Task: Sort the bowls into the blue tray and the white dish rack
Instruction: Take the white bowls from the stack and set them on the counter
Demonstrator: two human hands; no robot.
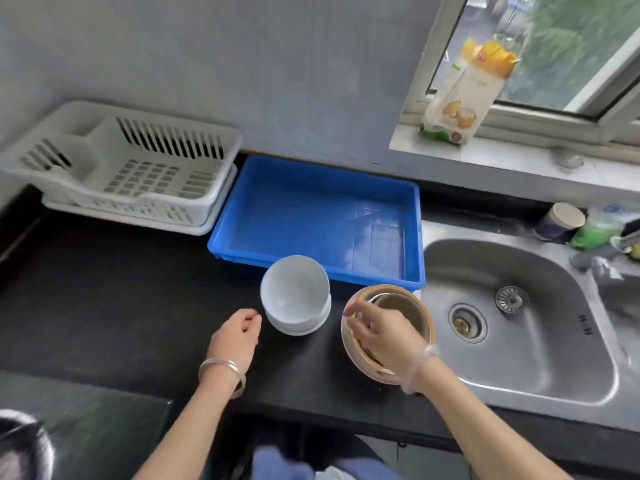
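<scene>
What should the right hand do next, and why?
Probably pinch the rim of the top bowl and lift it off the brown bowl stack. The right hand is over that stack with fingers at the inner rim; a grip isn't clear. The blue tray and white dish rack hold no bowls. The left hand is open beside the white bowl stack.

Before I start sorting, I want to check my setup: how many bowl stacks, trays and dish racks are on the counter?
white bowl stack: 1
tan bowl stack: 1
blue tray: 1
white dish rack: 1
Total: 4
</scene>
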